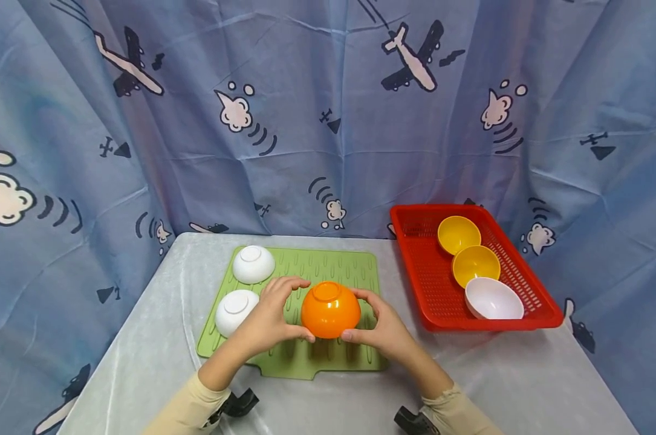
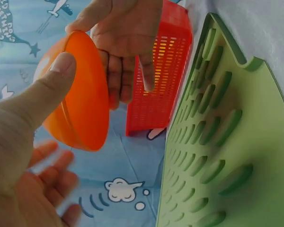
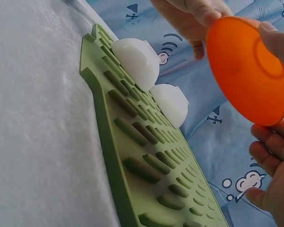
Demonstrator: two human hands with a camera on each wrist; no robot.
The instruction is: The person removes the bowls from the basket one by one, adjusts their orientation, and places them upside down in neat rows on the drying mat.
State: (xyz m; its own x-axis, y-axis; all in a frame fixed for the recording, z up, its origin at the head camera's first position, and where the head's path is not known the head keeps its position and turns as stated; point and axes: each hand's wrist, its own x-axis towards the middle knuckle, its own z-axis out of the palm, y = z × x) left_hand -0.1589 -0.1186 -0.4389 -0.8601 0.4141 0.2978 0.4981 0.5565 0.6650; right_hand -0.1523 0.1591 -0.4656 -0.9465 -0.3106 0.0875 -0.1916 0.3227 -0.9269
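Note:
An orange bowl is held bottom up above the green drying mat, between both hands. My left hand holds its left side, the thumb at the rim and the fingers curved near the upper side. On the opposite side my right hand grips the bowl between thumb and fingers. In the right wrist view the orange bowl hangs tilted, clear of the mat. Two white bowls, a far one and a nearer one, rest upside down along the mat's left side.
A red plastic basket stands at the right of the table. Inside it lie two yellow bowls, one farther and one nearer, plus a white bowl. A blue patterned curtain hangs behind the table.

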